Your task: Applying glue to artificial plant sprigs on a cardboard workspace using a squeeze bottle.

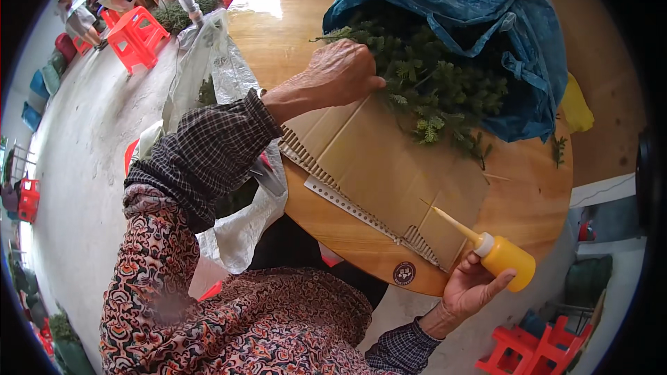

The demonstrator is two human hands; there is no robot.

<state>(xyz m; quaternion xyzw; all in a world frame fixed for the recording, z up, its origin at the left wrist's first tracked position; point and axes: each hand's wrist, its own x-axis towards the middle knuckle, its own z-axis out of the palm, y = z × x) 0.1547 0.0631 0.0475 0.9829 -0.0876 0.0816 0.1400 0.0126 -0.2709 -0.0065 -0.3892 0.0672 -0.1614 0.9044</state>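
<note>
Left hand (339, 73) by sprigs (448, 87), grip hidden; right hand (471, 293) holds yellow bottle (511, 262).

I wore an ornamental-print top (278, 323), pinkish-red, black, cream. Dark checked left sleeve cover (212, 149) and right sleeve cover (406, 347) ran over my forearms, wrists gathered. Legwear (283, 244) was black.

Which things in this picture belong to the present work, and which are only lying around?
Probably used:
yellow plastic squeeze bottle, in right hand
green needled sprigs, by left hand
flat brown cardboard sheet

Probably lying around:
red plastic stools
soft yellow bundle
</note>
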